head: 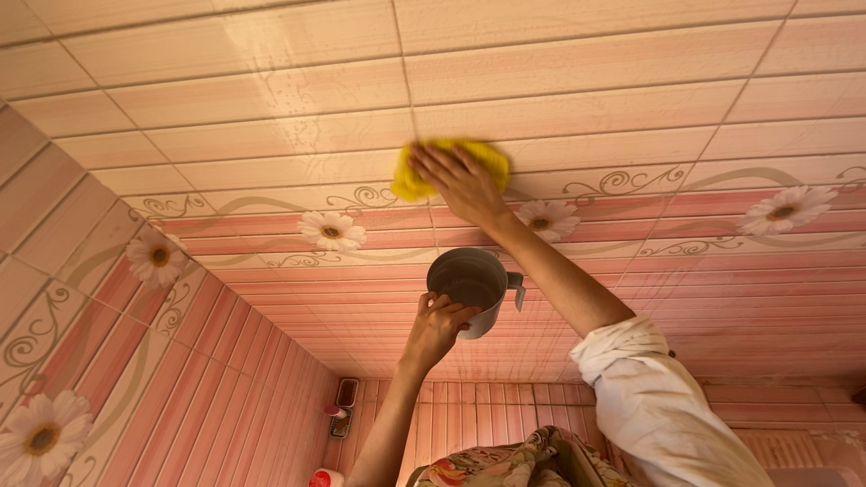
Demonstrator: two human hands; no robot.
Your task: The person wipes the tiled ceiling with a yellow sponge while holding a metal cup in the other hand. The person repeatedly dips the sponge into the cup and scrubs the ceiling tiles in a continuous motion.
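Your single head camera sits close to pink tiled wall (559, 81), tilted along it; your raised forearms fill lower centre.

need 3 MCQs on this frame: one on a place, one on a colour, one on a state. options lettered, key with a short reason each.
1. Where is the yellow cloth?
A. Pressed against the tiled wall under the right hand
B. Inside the mug
C. Lying on the floor

2. What colour is the mug in the left hand?
A. Red
B. Grey
C. Blue

3. How is the mug being held?
A. Standing on a shelf, untouched
B. Hanging from a hook by its handle
C. Gripped around its body by the left hand, its open mouth facing the camera

Answers:
1. A: the right hand's fingers spread over the cloth, flat on the pink tiles.
2. B: the mug's body and inside both look dull grey.
3. C: the left hand's fingers wrap the mug's side and the dark inside is visible.
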